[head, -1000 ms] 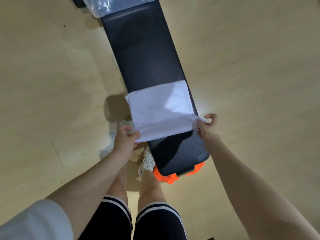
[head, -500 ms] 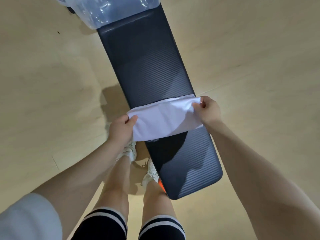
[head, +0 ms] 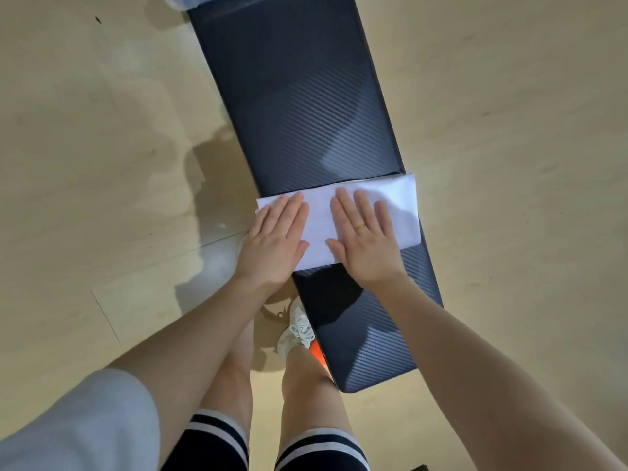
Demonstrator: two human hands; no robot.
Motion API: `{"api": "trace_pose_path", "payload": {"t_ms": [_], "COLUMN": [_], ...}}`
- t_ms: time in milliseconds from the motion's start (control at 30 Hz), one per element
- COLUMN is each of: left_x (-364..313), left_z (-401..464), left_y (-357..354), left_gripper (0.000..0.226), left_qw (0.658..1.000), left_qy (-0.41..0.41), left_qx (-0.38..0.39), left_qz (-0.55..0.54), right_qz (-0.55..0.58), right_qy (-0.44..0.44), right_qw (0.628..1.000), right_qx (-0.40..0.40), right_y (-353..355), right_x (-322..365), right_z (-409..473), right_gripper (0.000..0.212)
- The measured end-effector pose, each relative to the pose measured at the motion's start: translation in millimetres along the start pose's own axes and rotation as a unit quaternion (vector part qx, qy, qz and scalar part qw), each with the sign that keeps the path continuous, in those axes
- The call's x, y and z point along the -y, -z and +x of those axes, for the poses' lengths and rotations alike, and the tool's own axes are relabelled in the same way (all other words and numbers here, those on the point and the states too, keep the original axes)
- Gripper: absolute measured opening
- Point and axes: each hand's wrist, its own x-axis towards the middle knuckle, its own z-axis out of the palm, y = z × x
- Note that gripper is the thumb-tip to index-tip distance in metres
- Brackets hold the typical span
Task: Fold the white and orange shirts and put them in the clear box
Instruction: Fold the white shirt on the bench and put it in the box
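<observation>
The white shirt (head: 397,205) lies folded into a narrow band across the black bench (head: 306,96). My left hand (head: 275,243) presses flat on its left end with straight fingers. My right hand (head: 365,239) presses flat on its middle, a gold ring on one finger. A small patch of the orange shirt (head: 316,351) shows under the bench's near end, beside my shoe. Only a corner of the clear box (head: 180,1) shows at the top edge, at the far end of the bench.
The bench runs from the top of the view down to my legs, on a pale wooden floor (head: 102,164). My feet in white shoes (head: 297,329) stand at the bench's left side.
Both hands carried the shirt's near edge forward over the rest, let go of it, and now lie flat on the folded band.
</observation>
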Motion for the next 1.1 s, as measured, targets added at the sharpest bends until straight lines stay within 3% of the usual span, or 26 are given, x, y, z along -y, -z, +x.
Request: {"api": "trace_pose_path", "payload": {"t_ms": [100, 200, 267, 367, 433, 500, 667, 733, 867, 1000, 1100], "left_x": [0.6, -0.4, -2.3, -5.6, -7.3, -8.8, -9.4, -6.7, 5.6, 34.0, 58.2], "left_z": [-3.7, -14.8, -18.9, -19.0, -17.1, -15.3, -16.7, -19.9, -26.5, -34.3, -36.3], "left_y": [5.4, 11.1, 10.5, 7.9, 10.7, 10.2, 18.1, 29.5, 76.5, 147.3, 207.5], "left_gripper": [0.052, 0.059, 0.064, 0.061, 0.060, 0.061, 0.047, 0.042, 0.036, 0.038, 0.043], "left_qw": [0.988, 0.958, 0.916, 0.827, 0.779, 0.754, 0.770, 0.785, 0.823, 0.850, 0.862], "left_qy": [0.096, 0.179, 0.249, 0.308, 0.338, 0.356, 0.351, 0.332, 0.270, 0.216, 0.174], "left_qx": [0.004, -0.024, -0.034, -0.035, -0.043, -0.052, -0.090, -0.097, -0.096, -0.090, -0.098], "left_qz": [-0.122, -0.222, -0.313, -0.470, -0.527, -0.549, -0.525, -0.514, -0.490, -0.472, -0.466], "right_qz": [0.010, 0.081, 0.137, 0.135, 0.180, 0.229, 0.408, 0.406, 0.279, 0.373, 0.377], "right_qy": [-0.043, -0.183, -0.260, -0.252, -0.271, -0.312, -0.457, -0.443, -0.337, -0.323, -0.279], "right_qw": [0.999, 0.978, 0.956, 0.958, 0.945, 0.919, 0.787, 0.796, 0.891, 0.866, 0.873], "right_qx": [-0.017, -0.058, -0.025, 0.000, -0.028, -0.067, -0.078, -0.072, -0.126, -0.077, -0.136], "right_y": [6.3, 18.5, 24.7, 28.6, 30.9, 30.8, 40.6, 52.0, 90.3, 166.4, 216.2], "right_x": [-14.0, -26.9, -36.8, -42.6, -40.3, -34.0, -16.7, -8.4, 19.0, 46.0, 62.3], "right_z": [-6.0, -16.3, -20.8, -22.1, -15.5, -8.3, 4.3, 4.9, 10.4, 31.2, 53.1], "right_gripper": [0.055, 0.048, 0.046, 0.042, 0.039, 0.037, 0.040, 0.034, 0.028, 0.028, 0.026]}}
